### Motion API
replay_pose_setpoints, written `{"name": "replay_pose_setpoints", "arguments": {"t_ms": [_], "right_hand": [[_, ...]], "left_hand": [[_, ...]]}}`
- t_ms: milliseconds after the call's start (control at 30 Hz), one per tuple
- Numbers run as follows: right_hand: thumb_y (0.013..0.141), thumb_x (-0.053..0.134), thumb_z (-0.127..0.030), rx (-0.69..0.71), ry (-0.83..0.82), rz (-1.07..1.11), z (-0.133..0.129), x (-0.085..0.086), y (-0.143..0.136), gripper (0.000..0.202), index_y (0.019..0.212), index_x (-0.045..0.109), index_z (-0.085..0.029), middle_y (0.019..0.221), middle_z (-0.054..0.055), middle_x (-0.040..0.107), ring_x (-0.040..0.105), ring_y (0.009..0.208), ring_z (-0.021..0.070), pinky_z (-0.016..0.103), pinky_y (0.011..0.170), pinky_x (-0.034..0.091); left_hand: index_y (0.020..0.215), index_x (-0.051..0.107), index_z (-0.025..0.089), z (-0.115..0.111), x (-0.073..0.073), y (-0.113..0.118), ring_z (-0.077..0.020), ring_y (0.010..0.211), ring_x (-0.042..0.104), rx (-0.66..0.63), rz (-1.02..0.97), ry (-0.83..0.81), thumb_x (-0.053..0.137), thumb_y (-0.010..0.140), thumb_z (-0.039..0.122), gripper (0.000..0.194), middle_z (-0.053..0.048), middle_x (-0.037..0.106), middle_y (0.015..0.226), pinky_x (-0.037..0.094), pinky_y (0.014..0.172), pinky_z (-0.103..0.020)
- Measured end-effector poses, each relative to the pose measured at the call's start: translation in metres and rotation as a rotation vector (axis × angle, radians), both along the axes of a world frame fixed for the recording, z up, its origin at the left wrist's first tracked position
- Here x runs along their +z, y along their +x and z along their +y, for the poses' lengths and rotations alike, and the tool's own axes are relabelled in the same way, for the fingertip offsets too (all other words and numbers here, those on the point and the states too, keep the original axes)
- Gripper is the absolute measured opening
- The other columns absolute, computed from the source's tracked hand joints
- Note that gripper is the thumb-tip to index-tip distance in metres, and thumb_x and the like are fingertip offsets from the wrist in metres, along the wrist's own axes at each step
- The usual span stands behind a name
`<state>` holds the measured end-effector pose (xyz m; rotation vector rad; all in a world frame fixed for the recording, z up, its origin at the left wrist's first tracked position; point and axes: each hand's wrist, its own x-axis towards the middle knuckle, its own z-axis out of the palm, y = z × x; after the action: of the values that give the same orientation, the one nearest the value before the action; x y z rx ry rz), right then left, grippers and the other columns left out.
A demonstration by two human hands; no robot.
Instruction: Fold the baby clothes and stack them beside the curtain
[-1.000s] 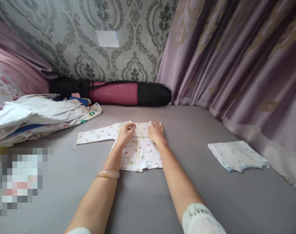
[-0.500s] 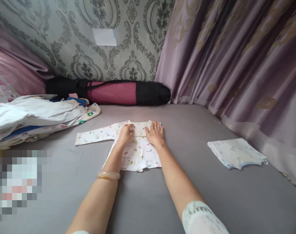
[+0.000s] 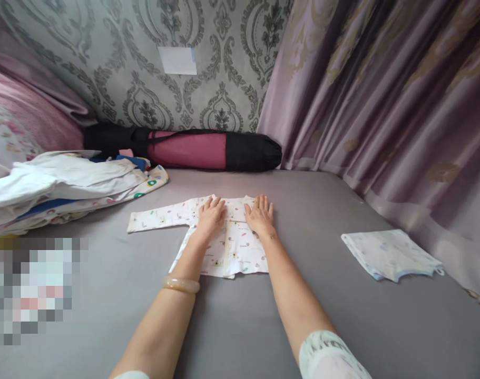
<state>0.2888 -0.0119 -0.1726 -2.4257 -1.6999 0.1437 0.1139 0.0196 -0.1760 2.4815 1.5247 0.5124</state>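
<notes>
A small white printed shirt [image 3: 240, 247] lies on the grey sheet, its left-side sleeve stretched out to the left. No sleeve extends on the right; a strip of cloth lies across its upper chest. My left hand [image 3: 212, 216] rests flat on the upper left part, fingers pointing away from me and slightly spread. On the upper right part lies my right hand [image 3: 261, 216], fingers extended and its outer edge along the shirt's side. Both palms are down, so the cloth beneath them is hidden.
A heap of clothes [image 3: 74, 179] lies at the left. Along the patterned wall is a black and pink rolled bag [image 3: 188, 151]. A folded pale cloth [image 3: 393, 253] lies at the right, near the purple curtain [image 3: 382, 95]. The lower left corner is pixelated.
My left hand's fingers have straightened and spread on the shirt. The whole view has shifted slightly, so the surroundings appear further right.
</notes>
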Motion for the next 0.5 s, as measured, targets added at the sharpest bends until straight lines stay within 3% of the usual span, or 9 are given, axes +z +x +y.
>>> {"name": "replay_pose_setpoints", "arguments": {"t_ms": [133, 300, 500], "right_hand": [[0.099, 0.018, -0.046, -0.020, -0.054, 0.011, 0.000, -0.004, 0.001, 0.070, 0.150, 0.024, 0.002, 0.159, 0.018, 0.018, 0.012, 0.147, 0.0279, 0.043, 0.118, 0.005], [0.099, 0.019, -0.045, -0.026, -0.072, 0.029, 0.000, -0.002, 0.003, 0.070, 0.150, 0.023, 0.002, 0.159, 0.018, 0.018, 0.012, 0.147, 0.0282, 0.042, 0.118, 0.007], [0.100, 0.014, -0.046, 0.046, -0.005, 0.051, 0.000, 0.010, -0.007, 0.068, 0.152, 0.022, -0.004, 0.160, 0.016, 0.012, 0.006, 0.148, 0.0265, 0.044, 0.117, 0.003]], "left_hand": [[0.137, 0.046, 0.022, -0.003, -0.006, 0.003, -0.0332, 0.144, 0.024, 0.000, 0.042, -0.134, 0.033, 0.098, 0.032, 0.042, -0.013, 0.038, 0.152, 0.020, 0.111, -0.060], [0.137, 0.046, 0.021, 0.000, -0.011, 0.001, -0.0337, 0.144, 0.024, -0.003, -0.031, -0.177, 0.033, 0.097, 0.033, 0.043, -0.015, 0.037, 0.152, 0.014, 0.111, -0.062], [0.138, 0.045, 0.018, 0.003, 0.010, -0.004, -0.0326, 0.146, 0.020, 0.019, -0.109, -0.266, 0.035, 0.096, 0.033, 0.046, -0.016, 0.029, 0.156, 0.020, 0.111, -0.059]]}}
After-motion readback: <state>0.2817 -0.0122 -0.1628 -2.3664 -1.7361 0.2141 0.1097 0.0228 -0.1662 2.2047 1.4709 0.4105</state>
